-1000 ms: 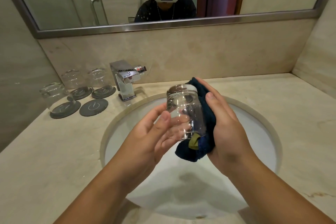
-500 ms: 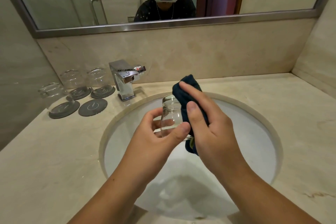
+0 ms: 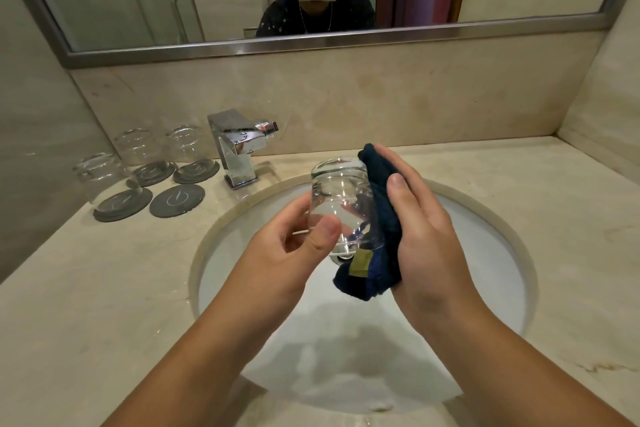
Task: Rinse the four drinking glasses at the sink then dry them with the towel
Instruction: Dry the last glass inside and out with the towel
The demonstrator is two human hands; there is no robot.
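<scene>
Marble vanity (image 3: 104, 288) with sink (image 3: 491, 253). Above sink: glass (image 3: 341, 198) gripped in left hand (image 3: 287, 253); right hand (image 3: 426, 236) clasps towel (image 3: 384, 218) against it, drying. Next, probably: turn glass, wipe remaining side.

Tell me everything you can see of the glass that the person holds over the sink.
The glass is clear, short and round, with bright reflections on its wall. It is nearly upright, slightly tilted, in the air over the white sink. The left hand grips its lower left side with thumb and fingers. The right hand presses a dark blue towel against its right side. Which end is its mouth I cannot tell.
</scene>
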